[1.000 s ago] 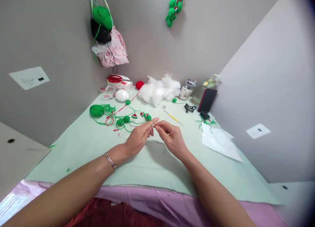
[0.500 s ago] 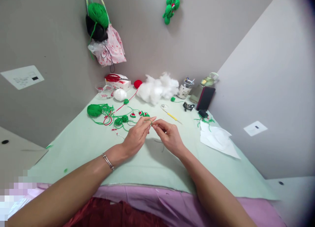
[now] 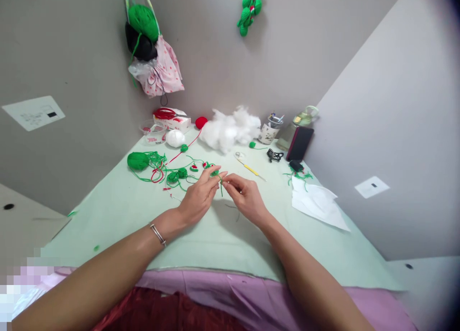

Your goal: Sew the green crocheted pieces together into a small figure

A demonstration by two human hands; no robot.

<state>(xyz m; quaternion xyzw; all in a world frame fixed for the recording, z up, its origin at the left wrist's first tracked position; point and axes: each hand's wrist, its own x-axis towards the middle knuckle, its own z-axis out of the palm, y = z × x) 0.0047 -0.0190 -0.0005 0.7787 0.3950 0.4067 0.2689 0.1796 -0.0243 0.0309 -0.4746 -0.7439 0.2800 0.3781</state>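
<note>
My left hand (image 3: 199, 194) and my right hand (image 3: 246, 197) meet over the middle of the table. A strand of green yarn (image 3: 222, 189) runs between their fingertips, and its short end hangs down. The left fingers hold the yarn, with the index finger raised a little. My right thumb and forefinger pinch it from the other side. Just beyond the left hand lie small red, white and green crocheted pieces (image 3: 194, 168), partly hidden by the fingers. A yellow-handled crochet hook (image 3: 250, 169) rests on the cloth past my right hand.
Green yarn (image 3: 138, 161) lies in a tangle at the left. White stuffing (image 3: 230, 130) is heaped at the back, beside a pen cup (image 3: 270, 130). A phone (image 3: 301, 143) leans at the right, behind white paper (image 3: 318, 201). Red scissors (image 3: 167, 113) lie on a box.
The left index finger has lifted slightly. More green yarn now shows between the fingertips, with its end hanging below them. The things on the table have stayed put.
</note>
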